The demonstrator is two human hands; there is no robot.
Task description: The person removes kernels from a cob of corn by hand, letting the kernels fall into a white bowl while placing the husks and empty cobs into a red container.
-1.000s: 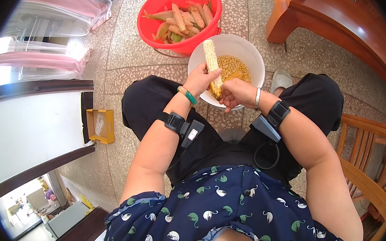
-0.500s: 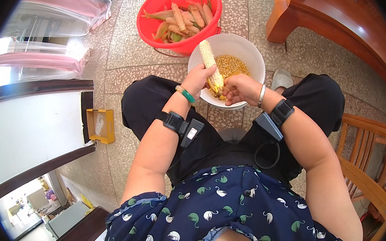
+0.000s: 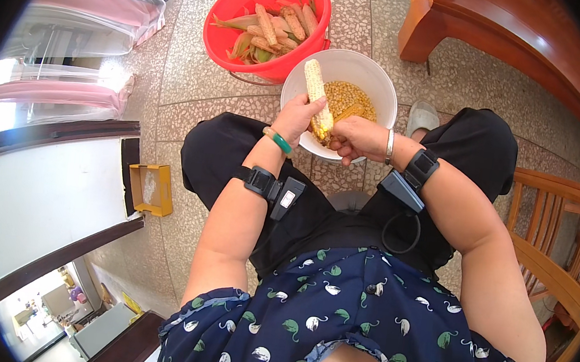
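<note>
My left hand point(image 3: 298, 117) is closed round a corn cob point(image 3: 315, 82), holding it tilted over a white bucket point(image 3: 382, 78). The cob's upper part is bare and pale; yellow kernels are left at its lower end. Against that lower end my right hand point(image 3: 362, 136) presses with its fingers curled in, partly hiding it. Below the hands, loose yellow kernels point(image 3: 340, 98) cover the bucket's bottom. A darker golden, long shape point(image 3: 358, 110) lies on them beside my right hand, perhaps another ear of corn.
Touching the white bucket at the far left is a red bucket point(image 3: 214, 37) of stripped cobs and husks. A reddish wooden table point(image 3: 419, 36) stands far right, a wooden chair point(image 3: 557, 193) to the right. A yellow box point(image 3: 163, 190) sits at the left on the speckled tile floor point(image 3: 195, 81).
The cob has turned slightly more upright in my left hand. My right hand has shifted a little left and its fingers have curled tighter at the cob's lower end.
</note>
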